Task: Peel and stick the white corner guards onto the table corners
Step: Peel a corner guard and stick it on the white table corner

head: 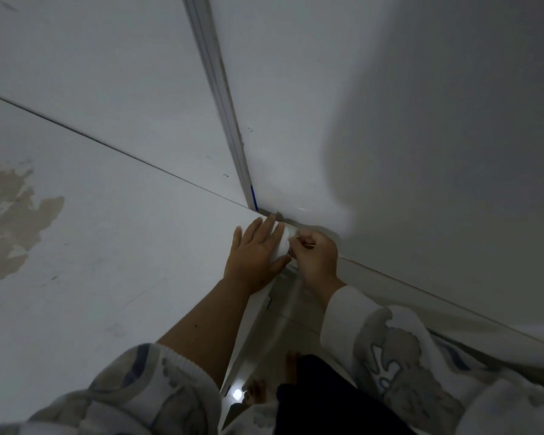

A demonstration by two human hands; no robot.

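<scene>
Steadying the white corner guard (280,243) against the table (107,246) corner, the left hand (254,251) lay flat, fingers straight. The right hand (315,258), fingers curled, pinched the guard's edge, probably to peel its backing.

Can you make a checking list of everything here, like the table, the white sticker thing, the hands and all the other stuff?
Surface: white table, brownish worn patch at left.
Job's things: white corner guard at the table corner, between both hands.
Clutter: nothing seen.
Hands: left hand lies flat with straight fingers beside the guard; right hand curled, pinching the guard.
Cables: nothing seen.
Surroundings: white panel with blue tape; patterned sleeves; bare feet on the floor.
</scene>
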